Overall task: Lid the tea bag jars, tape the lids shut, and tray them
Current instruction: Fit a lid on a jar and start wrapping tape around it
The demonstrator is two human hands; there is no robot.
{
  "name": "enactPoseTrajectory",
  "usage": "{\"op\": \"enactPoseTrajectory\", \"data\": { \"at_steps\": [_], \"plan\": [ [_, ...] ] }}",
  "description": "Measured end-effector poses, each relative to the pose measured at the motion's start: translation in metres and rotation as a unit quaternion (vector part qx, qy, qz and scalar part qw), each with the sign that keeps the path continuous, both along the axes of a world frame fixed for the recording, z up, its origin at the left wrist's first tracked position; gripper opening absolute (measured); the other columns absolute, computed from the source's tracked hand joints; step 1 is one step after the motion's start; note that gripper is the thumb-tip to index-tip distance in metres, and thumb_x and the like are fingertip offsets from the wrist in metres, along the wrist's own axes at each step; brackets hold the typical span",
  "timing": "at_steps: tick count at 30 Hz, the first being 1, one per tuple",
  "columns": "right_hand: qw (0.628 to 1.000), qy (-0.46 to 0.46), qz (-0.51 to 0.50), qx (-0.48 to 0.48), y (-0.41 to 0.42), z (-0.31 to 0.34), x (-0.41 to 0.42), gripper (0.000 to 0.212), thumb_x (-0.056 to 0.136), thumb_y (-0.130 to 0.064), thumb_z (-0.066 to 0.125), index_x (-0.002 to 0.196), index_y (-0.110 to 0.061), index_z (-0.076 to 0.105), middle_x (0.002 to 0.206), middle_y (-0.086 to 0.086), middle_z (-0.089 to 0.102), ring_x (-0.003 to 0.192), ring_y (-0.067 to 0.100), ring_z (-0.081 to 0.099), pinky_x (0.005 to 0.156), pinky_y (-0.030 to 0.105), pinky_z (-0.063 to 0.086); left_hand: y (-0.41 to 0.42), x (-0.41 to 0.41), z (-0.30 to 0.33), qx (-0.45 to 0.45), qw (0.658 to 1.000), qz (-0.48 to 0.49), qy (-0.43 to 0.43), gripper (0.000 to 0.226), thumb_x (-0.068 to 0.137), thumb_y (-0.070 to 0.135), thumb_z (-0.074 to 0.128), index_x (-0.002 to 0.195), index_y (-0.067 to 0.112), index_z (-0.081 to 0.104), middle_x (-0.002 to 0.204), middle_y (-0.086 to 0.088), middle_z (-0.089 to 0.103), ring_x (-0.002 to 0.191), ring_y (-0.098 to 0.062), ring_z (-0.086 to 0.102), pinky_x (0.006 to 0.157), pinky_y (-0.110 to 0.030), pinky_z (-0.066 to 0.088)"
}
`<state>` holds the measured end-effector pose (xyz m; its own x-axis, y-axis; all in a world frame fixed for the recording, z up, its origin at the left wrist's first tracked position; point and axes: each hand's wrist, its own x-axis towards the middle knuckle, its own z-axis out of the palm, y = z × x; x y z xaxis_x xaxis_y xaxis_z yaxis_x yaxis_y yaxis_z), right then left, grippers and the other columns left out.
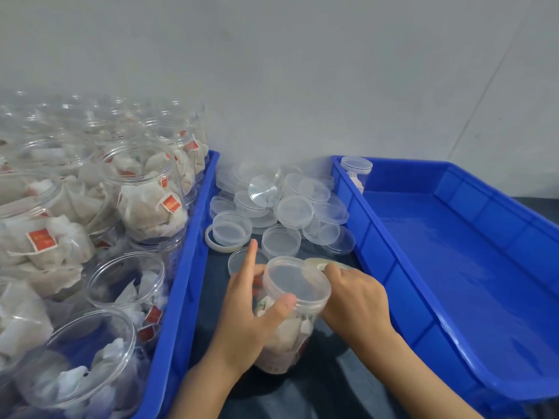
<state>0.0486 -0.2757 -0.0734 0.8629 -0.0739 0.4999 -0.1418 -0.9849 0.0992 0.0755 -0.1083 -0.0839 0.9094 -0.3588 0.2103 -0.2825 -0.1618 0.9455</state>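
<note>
A clear tea bag jar (pixel 289 340) stands tilted on the dark table between two blue trays, with a clear lid (pixel 298 281) on its mouth. My left hand (pixel 245 322) grips the jar just under the lid, thumb across the front and index finger sticking up. My right hand (pixel 354 297) is at the jar's right side and holds a yellowish tape roll (pixel 317 263) against the lid's far edge. Whether tape is on the lid is hidden.
The blue tray (pixel 181 267) on the left is packed with several open jars of tea bags (pixel 145 192). A heap of loose lids (pixel 281 201) lies behind my hands. The blue tray (pixel 453 252) on the right holds one lidded jar (pixel 357 170) in its far corner.
</note>
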Motion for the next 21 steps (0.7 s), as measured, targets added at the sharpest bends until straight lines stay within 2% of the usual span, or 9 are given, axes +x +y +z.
{"op": "enactPoseTrajectory", "data": {
  "at_steps": [2,5,7,9,12,14,16,18,21],
  "plan": [
    [1.0,-0.019,-0.001,0.002,0.0,-0.005,-0.004,0.043,0.026,-0.012,0.083,0.043,-0.015,0.044,0.035,-0.002,0.043,0.029,0.018,0.041,0.043,0.015,0.014,-0.001,-0.003,0.001,0.06,0.997,-0.012,-0.041,0.082,0.061,0.069,0.053,0.13,0.066,0.008,0.129,0.024,0.04,0.121,0.006,0.037,0.103,-0.022,0.034],
    [1.0,0.002,0.008,0.005,0.003,-0.011,-0.008,0.046,0.025,-0.017,0.083,0.047,-0.017,0.043,0.037,-0.001,0.046,0.031,0.018,0.044,0.038,0.018,0.018,-0.009,-0.007,0.008,0.192,0.979,0.003,-0.071,0.113,0.043,0.088,0.055,0.14,0.054,0.007,0.13,0.032,0.025,0.123,0.003,0.029,0.097,-0.017,0.027],
    [0.998,0.061,0.007,0.026,0.001,-0.013,-0.014,0.044,0.045,-0.029,0.079,0.065,-0.019,0.041,0.055,-0.001,0.057,0.048,0.019,0.056,0.043,0.024,0.025,-0.012,-0.004,0.013,0.299,0.948,0.046,-0.096,0.121,0.042,0.089,0.051,0.146,0.039,0.014,0.134,0.026,0.024,0.123,-0.005,0.028,0.097,-0.022,0.03],
    [0.985,0.115,0.014,0.128,0.0,-0.012,-0.019,0.028,0.072,-0.034,0.058,0.092,-0.023,0.042,0.084,-0.004,0.061,0.078,0.019,0.06,0.056,0.027,0.031,-0.008,0.0,0.022,0.389,0.905,0.079,-0.149,0.112,0.05,0.087,0.04,0.146,0.032,0.021,0.136,0.019,0.031,0.121,-0.011,0.025,0.097,-0.03,0.029],
    [0.908,0.233,0.06,0.344,-0.01,-0.018,-0.026,0.065,0.076,-0.033,0.057,0.133,-0.039,0.027,0.094,-0.015,0.061,0.085,0.013,0.057,0.068,0.03,0.042,-0.003,0.0,0.026,0.426,0.884,0.067,-0.181,0.1,0.059,0.075,0.035,0.146,0.027,0.023,0.142,0.016,0.03,0.117,-0.013,0.021,0.099,-0.03,0.024],
    [0.846,0.245,0.096,0.463,-0.019,-0.018,-0.029,0.081,0.07,-0.038,0.066,0.136,-0.05,0.021,0.078,-0.013,0.059,0.072,0.007,0.054,0.072,0.032,0.045,-0.005,-0.005,0.027,0.427,0.886,0.053,-0.17,0.095,0.064,0.066,0.037,0.148,0.027,0.013,0.145,0.013,0.026,0.117,-0.014,0.019,0.102,-0.029,0.025],
    [0.807,0.26,0.114,0.518,-0.025,-0.021,-0.034,0.09,0.062,-0.049,0.069,0.13,-0.063,0.013,0.07,-0.009,0.06,0.063,0.004,0.054,0.068,0.029,0.046,-0.013,-0.009,0.026,0.451,0.873,0.043,-0.183,0.086,0.074,0.06,0.039,0.146,0.04,-0.003,0.142,0.005,0.026,0.115,-0.019,0.02,0.102,-0.033,0.027],
    [0.827,0.272,0.117,0.478,-0.024,-0.023,-0.039,0.091,0.064,-0.055,0.068,0.132,-0.064,0.007,0.062,-0.02,0.06,0.056,-0.002,0.052,0.058,0.015,0.041,-0.021,-0.011,0.027,0.493,0.848,0.033,-0.193,0.072,0.081,0.052,0.037,0.143,0.046,0.0,0.144,-0.007,0.023,0.118,-0.026,0.018,0.104,-0.041,0.023],
    [0.884,0.231,0.1,0.393,-0.021,-0.021,-0.04,0.081,0.074,-0.056,0.06,0.139,-0.055,0.01,0.052,-0.021,0.053,0.053,0.002,0.049,0.051,0.014,0.034,-0.029,-0.008,0.024,0.535,0.827,0.013,-0.17,0.06,0.083,0.05,0.038,0.136,0.035,0.017,0.153,-0.019,0.005,0.134,-0.035,0.006,0.108,-0.055,0.01]
  ]
}}
